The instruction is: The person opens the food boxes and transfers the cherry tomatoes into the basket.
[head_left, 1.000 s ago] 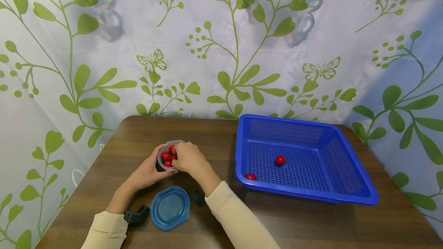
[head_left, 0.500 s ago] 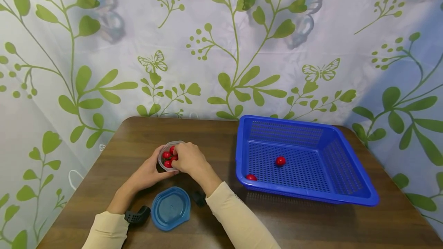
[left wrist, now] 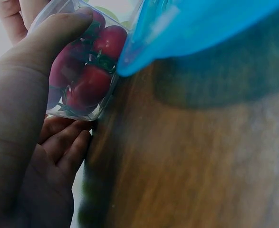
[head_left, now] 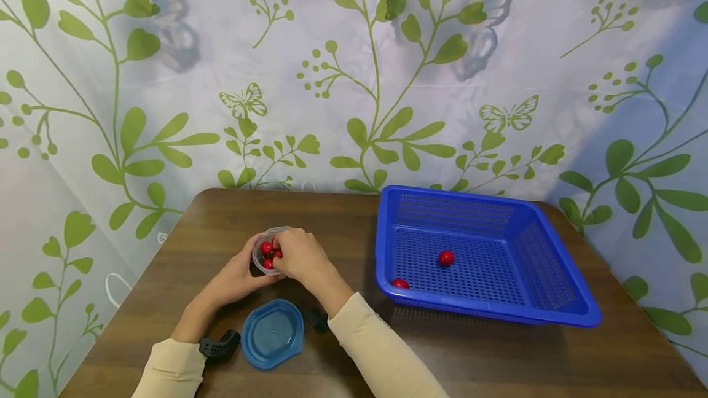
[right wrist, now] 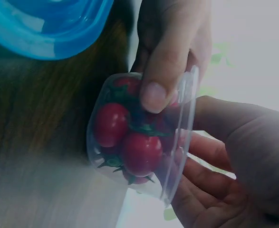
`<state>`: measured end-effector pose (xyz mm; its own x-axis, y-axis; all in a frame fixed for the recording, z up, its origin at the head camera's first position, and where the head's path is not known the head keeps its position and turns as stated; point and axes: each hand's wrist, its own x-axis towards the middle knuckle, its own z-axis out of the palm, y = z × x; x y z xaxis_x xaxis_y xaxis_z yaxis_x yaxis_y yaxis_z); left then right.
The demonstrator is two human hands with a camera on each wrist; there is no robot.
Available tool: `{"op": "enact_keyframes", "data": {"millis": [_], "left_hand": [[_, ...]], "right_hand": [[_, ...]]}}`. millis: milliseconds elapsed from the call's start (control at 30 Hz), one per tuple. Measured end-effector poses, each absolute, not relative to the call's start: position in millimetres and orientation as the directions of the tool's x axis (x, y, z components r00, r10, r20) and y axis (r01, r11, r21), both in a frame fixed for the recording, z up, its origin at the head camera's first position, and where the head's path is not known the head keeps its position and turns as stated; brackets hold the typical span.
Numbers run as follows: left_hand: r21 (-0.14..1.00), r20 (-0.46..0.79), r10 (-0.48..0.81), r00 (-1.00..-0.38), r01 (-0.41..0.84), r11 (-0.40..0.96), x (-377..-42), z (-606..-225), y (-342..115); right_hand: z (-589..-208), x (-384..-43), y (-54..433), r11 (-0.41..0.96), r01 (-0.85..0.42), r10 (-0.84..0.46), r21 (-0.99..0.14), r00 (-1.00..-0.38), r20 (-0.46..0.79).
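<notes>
My left hand (head_left: 235, 275) grips a small clear plastic tub (right wrist: 177, 175) from its left side, thumb (left wrist: 58, 28) laid along the near wall. Red cherry tomatoes (head_left: 267, 249) with green stems fill part of the tub, and its walls show them in both wrist views. From the right, my right hand (head_left: 303, 257) reaches into the tub, fingers bent down among the tomatoes. Its fingertips lie behind the rim and the fruit, so I cannot tell whether they pinch a tomato. Two loose cherry tomatoes, one mid-floor (head_left: 445, 257) and one by the near-left corner (head_left: 399, 284), lie in the blue basket.
The blue plastic basket (head_left: 487, 311) stands on the right of the wooden table (head_left: 337, 220). A blue lid (head_left: 272, 333) lies between my forearms. A black device (head_left: 220, 344) is at my left wrist, and another dark piece (head_left: 318, 319) shows by my right. A leaf-patterned curtain (head_left: 310, 134) hangs behind.
My right hand has shifted slightly left over the tub, now covering a tomato at its far side that showed earlier. The left hand keeps its hold; the basket and lid stay put.
</notes>
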<state>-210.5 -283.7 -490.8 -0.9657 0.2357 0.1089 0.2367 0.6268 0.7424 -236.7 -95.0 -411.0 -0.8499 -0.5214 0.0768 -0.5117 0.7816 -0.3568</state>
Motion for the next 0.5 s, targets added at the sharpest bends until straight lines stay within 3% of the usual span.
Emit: {"op": "enact_keyframes", "data": {"millis": [233,500], "left_hand": [[0.743,0.108,0.24,-0.965,0.239,0.625,-210.2,-490.3,-283.2],[0.741,0.149,0.245,-0.958,0.272,0.614,-210.4,-491.6,-283.7]], "right_hand": [[-412.3,-235.7,-94.0,0.784,-0.479,-0.499,-0.395,-0.865,0.058],[-409.2,-233.0,-89.0,0.763,-0.507,-0.5,-0.4,-0.856,0.131]]}}
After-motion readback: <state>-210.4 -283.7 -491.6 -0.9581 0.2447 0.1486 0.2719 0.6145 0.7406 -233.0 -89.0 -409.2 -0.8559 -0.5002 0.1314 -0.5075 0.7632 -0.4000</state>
